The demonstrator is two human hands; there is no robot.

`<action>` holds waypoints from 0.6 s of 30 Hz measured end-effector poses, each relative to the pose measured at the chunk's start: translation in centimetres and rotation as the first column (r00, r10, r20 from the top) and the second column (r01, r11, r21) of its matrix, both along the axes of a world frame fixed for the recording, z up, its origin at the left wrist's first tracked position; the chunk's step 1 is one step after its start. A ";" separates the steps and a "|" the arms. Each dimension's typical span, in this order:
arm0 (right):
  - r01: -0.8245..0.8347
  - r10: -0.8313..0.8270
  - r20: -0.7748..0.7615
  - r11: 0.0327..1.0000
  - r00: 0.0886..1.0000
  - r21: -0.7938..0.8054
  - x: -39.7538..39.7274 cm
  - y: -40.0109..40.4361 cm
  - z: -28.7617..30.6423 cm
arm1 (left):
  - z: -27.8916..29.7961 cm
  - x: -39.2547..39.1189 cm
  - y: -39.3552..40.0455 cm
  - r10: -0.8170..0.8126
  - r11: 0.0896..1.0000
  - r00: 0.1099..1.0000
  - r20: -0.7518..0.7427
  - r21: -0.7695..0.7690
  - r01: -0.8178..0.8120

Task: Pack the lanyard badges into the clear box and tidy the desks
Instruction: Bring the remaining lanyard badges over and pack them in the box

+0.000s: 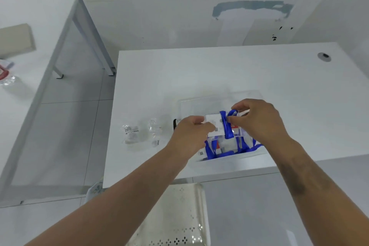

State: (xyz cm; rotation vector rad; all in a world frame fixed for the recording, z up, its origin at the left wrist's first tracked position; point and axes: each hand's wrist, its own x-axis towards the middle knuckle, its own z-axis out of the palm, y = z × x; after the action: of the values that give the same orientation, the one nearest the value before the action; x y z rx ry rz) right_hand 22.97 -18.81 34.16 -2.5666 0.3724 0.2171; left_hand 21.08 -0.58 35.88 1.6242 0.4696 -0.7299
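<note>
A clear plastic box (186, 106) stands on the white desk (259, 78) near its front edge. Several badges with blue lanyards (214, 151) lie inside it at the near end. Above the box I hold one white badge card (214, 124) with a blue lanyard (227, 126) wrapped round its middle. My left hand (189, 132) grips the card's left edge. My right hand (259, 120) pinches the blue strap on the card's right side.
Crumpled clear plastic wrappers (139, 132) lie on the desk left of the box. A second white desk (30, 16) at the left carries a beige folder (16, 40), a red-and-white item and clear wrap. A perforated chair back (179, 215) stands below me.
</note>
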 end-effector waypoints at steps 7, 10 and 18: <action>-0.129 0.110 -0.083 0.955 0.990 -0.269 3.4 -1.9 -4.4 | -3.8 4.1 -5.6 0.055 0.998 0.985 -0.164 0.047 -0.048; -0.178 0.163 -0.071 0.920 0.984 -0.349 4.4 -1.9 -6.4 | -5.3 5.2 -6.5 0.080 0.995 0.979 -0.187 0.080 -0.066; -0.205 0.162 -0.127 0.827 0.978 -0.524 5.2 -2.4 -9.2 | -7.2 6.7 -8.0 0.048 0.994 0.977 -0.208 0.107 -0.025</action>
State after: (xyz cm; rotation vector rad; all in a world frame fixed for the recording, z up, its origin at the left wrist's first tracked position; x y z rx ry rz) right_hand 28.13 -21.19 24.97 -3.1631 0.2324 0.3213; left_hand 27.78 -8.54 28.67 1.6375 0.6986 -0.8667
